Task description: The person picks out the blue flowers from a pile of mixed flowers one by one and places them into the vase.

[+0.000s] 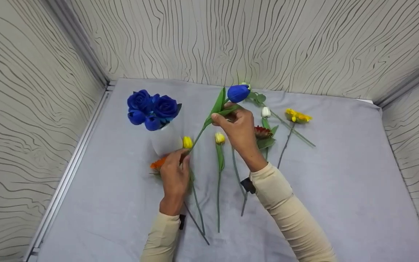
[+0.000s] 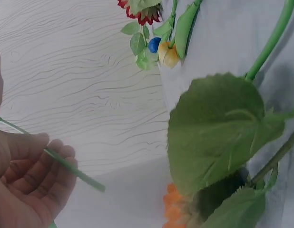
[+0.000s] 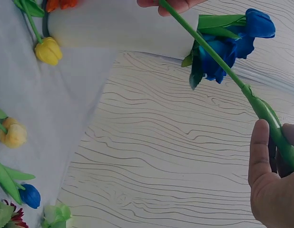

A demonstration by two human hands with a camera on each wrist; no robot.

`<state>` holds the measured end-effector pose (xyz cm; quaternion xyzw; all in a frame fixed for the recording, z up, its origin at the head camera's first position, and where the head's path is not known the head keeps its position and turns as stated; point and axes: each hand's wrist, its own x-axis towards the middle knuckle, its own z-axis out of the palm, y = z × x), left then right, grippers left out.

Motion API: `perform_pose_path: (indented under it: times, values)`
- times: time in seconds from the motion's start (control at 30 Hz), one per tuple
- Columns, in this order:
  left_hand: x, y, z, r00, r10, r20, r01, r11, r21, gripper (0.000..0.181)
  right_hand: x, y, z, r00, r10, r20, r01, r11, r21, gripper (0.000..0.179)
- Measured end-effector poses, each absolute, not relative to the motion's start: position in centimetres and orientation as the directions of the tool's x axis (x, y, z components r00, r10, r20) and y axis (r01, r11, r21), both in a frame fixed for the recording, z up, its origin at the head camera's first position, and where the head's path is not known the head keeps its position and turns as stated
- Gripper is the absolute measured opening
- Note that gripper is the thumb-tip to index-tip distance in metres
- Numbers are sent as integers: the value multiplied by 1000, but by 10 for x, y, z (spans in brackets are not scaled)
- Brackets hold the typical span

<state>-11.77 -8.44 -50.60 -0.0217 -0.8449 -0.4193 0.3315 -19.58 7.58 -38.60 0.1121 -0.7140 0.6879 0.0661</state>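
Note:
An artificial blue tulip (image 1: 238,93) slants above the cloth, flower end up and to the right. My right hand (image 1: 239,133) pinches its upper stem and leaves just below the bloom. Lower down, my left hand (image 1: 175,173) holds the stem between thumb and fingers, with the cut end (image 2: 95,184) poking out past them. Beside the left hand stands a white vase (image 1: 165,140) filled with blue roses and tulips (image 1: 153,107). An orange flower (image 1: 157,163) lies partly hidden behind the left hand, and a yellow tulip (image 1: 187,142) is close to the stem.
Right of the vase lie a pale yellow tulip (image 1: 219,138), a dark red flower (image 1: 263,132), a white tulip (image 1: 266,112) and a yellow flower (image 1: 298,115). Another blue tulip (image 3: 30,195) lies near them. Patterned panels (image 1: 224,40) enclose the grey cloth (image 1: 340,189).

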Motion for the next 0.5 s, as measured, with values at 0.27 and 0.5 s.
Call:
perform_pose_path:
  times: [0.27,0.5]
  values:
    - [-121,-94,-506,-751,-259,608,361,610,706,19,-188,77,-372,-948,-71,310,-309,-20,-951,16]
    - [-120,-102,-503,-762,-370,532,239,603,761,35,-184,78,-360,-913,-38,406,-404,-64,-913,14]
